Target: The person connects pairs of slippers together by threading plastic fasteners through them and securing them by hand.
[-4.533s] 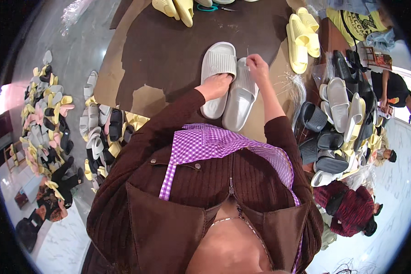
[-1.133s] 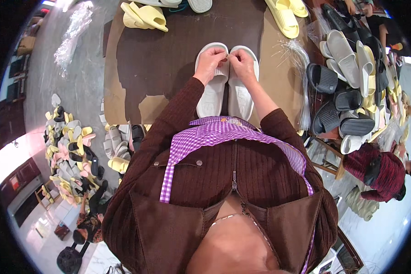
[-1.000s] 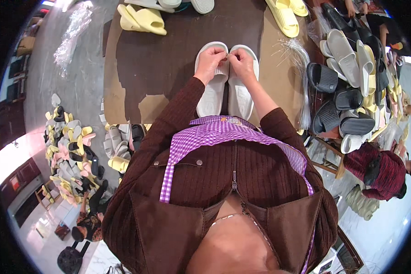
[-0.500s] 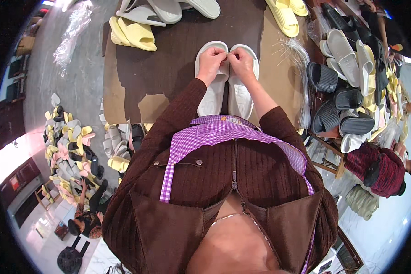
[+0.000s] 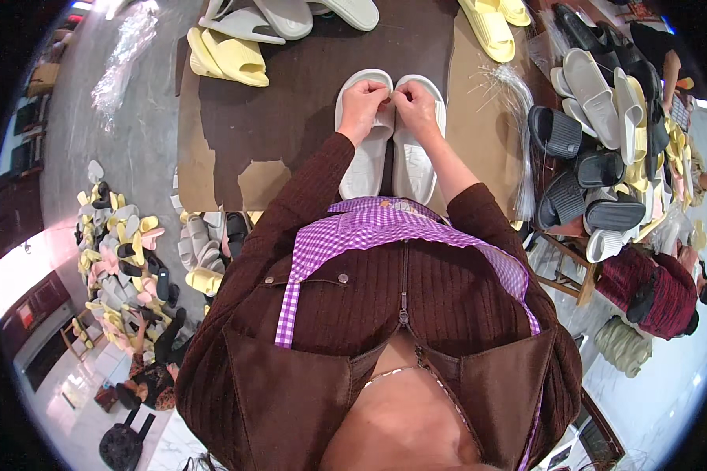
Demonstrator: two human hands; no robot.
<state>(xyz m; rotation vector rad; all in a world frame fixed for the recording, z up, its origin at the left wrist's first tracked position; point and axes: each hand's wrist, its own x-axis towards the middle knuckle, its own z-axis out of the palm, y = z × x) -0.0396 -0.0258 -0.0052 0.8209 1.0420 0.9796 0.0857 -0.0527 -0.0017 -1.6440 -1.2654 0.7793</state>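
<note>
Since both grey slides [image 5: 415, 165] are sitting paired on the table [image 5: 291, 102], lining-up's looking done, but left hand [image 5: 361, 108] and right hand [image 5: 417, 108] are pinching narrowly by the straps [image 5: 382, 122], maybe holding something too small to tell, so that bit's looking unfinished.

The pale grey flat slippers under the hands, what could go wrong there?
The pale grey flat slippers reach the purple-and-white checked cloth apron at the near edge of the brown-topped table, so a hard tug might slide them off. An elbow swing might scatter the long, thin, clear strands to the right.
</note>
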